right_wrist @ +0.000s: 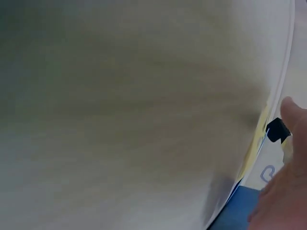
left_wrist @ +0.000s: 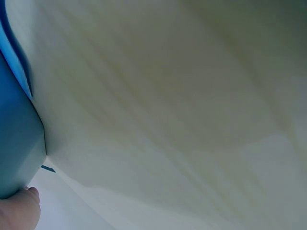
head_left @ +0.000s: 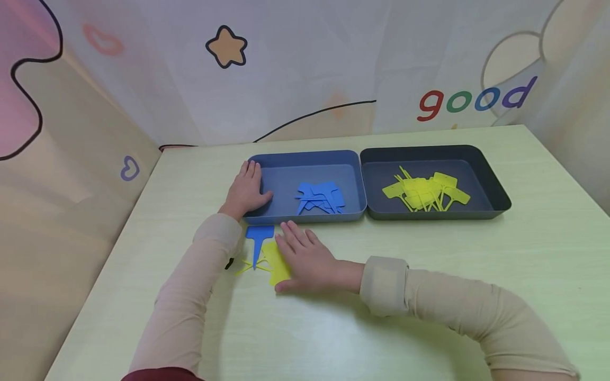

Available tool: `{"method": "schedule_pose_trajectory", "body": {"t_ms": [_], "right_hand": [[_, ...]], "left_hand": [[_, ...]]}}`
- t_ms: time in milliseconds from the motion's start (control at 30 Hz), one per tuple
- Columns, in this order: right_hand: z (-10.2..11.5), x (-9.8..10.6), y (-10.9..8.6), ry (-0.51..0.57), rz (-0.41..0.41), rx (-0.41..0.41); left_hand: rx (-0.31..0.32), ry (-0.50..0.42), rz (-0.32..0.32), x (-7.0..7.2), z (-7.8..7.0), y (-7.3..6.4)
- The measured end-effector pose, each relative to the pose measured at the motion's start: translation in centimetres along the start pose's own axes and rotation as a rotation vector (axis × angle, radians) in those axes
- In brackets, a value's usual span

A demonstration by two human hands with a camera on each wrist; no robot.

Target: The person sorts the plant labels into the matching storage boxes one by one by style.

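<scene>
My left hand (head_left: 246, 191) rests at the left end of the blue-grey tray (head_left: 305, 159). Its fingers lie straight along the rim and the thumb points inward; in the left wrist view a fingertip (left_wrist: 21, 208) shows beside the tray wall. Several blue T-shaped plant labels (head_left: 321, 197) lie in that tray. In front of it, my right hand (head_left: 310, 262) is spread with straight fingers at a yellow plant label (head_left: 276, 264) on the table, partly covering it. Beside this lie a blue plant label (head_left: 259, 235) and thin yellow stems (head_left: 245, 267). The right wrist view shows the hand (right_wrist: 283, 191) only at its edge.
A dark grey tray (head_left: 488, 198) stands against the right end of the blue-grey one, with a pile of yellow plant labels (head_left: 424, 191) in it. Both trays stand on a pale wooden table (head_left: 524, 254). A printed curtain (head_left: 305, 69) hangs behind the table.
</scene>
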State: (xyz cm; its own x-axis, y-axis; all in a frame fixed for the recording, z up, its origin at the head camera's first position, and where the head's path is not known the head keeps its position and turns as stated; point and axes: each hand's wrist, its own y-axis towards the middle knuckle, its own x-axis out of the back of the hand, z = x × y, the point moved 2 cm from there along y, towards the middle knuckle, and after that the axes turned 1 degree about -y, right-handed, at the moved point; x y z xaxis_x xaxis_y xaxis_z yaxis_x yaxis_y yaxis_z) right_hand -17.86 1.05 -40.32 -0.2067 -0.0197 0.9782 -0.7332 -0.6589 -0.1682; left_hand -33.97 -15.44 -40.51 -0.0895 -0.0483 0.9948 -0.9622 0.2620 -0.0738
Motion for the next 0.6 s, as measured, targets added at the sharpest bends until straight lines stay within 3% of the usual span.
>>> {"method": "schedule_pose_trajectory", "body": {"t_ms": [233,600], "right_hand": [[0.95,-0.35,-0.02,-0.049,0.100,-0.013],[0.95,0.56,0.56,-0.043,0.040,-0.054]], "left_hand": [[0.002,-0.001,0.007,-0.04,0.01,0.05],[0.006,0.001,0.014,0.10,-0.02,0.03]]}}
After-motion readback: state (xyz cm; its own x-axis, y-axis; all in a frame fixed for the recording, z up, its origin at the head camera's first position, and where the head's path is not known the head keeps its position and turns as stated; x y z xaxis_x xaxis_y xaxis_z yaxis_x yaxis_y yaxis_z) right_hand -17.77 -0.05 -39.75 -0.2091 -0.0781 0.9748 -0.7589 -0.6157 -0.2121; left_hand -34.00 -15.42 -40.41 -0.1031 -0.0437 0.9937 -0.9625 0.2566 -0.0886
